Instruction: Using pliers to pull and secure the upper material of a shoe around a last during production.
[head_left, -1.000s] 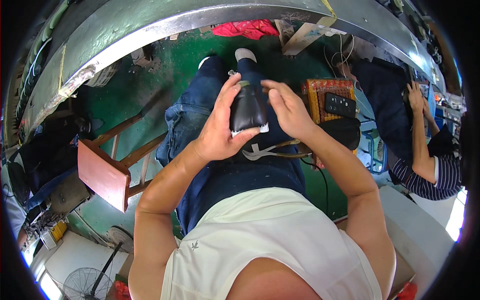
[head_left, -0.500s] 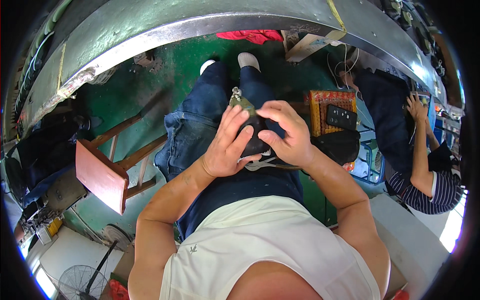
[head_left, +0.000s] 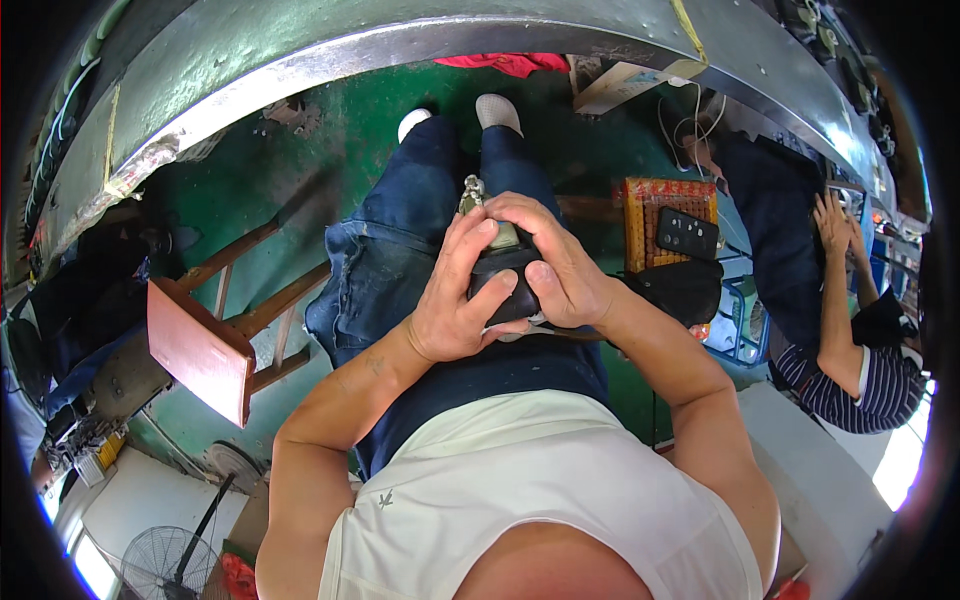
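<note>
Over my lap I hold a black rounded thing, smooth like a leather shoe piece, with an olive-green block at its top and a metal fitting at the far tip. My left hand wraps its left side, thumb laid across the black surface. On the other side my right hand presses it, thumb near the middle and fingers curled over the far end. Its underside is hidden by my hands. Below my right hand a metal tool with long handles, partly covered, lies on my lap.
A reddish wooden stool stands at the left. At the right, a beaded seat mat carries a black remote-like device beside a black pouch. A metal bench edge curves ahead. Another person works at the far right.
My right hand has closed in over the black thing, its fingers now bent round the far end. My thumbs have shifted lower and both hands grip it more tightly.
</note>
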